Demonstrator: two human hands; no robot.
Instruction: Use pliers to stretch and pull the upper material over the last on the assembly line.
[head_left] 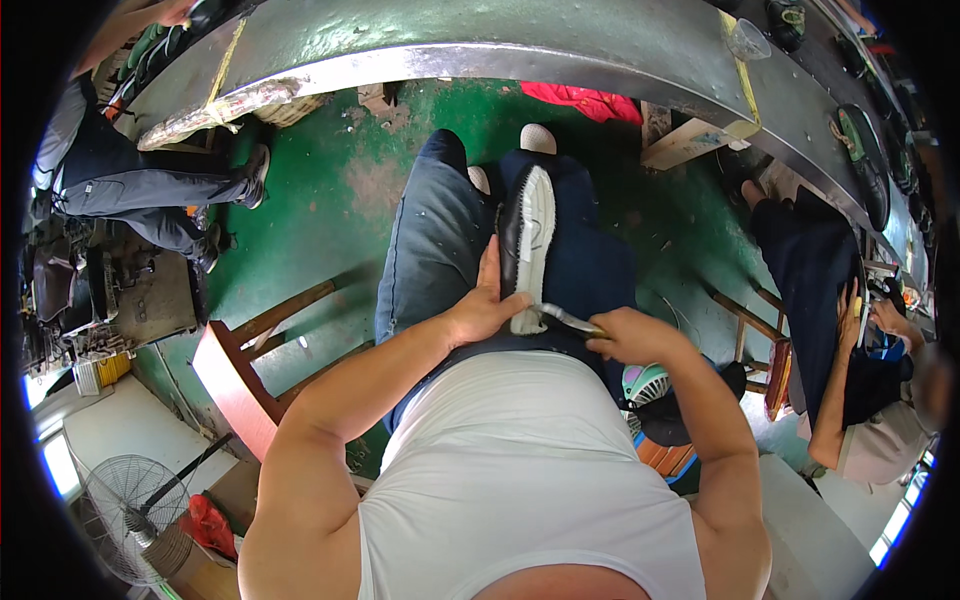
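A dark shoe upper (510, 237) lies across my thighs, its pale underside (535, 250) facing up, with a gathered edge around the toe. Against its left side and near end rests my left hand (487, 307), gripping it with the thumb across the near end. My right hand (632, 336) is closed around the handle of a slim, slightly curved metal hand tool (568, 319). The tool's tip meets the near end of the shoe, beside my left thumb. Its exact kind is too small to make out.
A long metal workbench (450, 62) curves across the far side. Wooden stools stand left (240, 385) and right (778, 375). Another person's legs (150, 185) are at the left; a seated co-worker (840, 390) is at the right. A fan (135, 510) stands at lower left.
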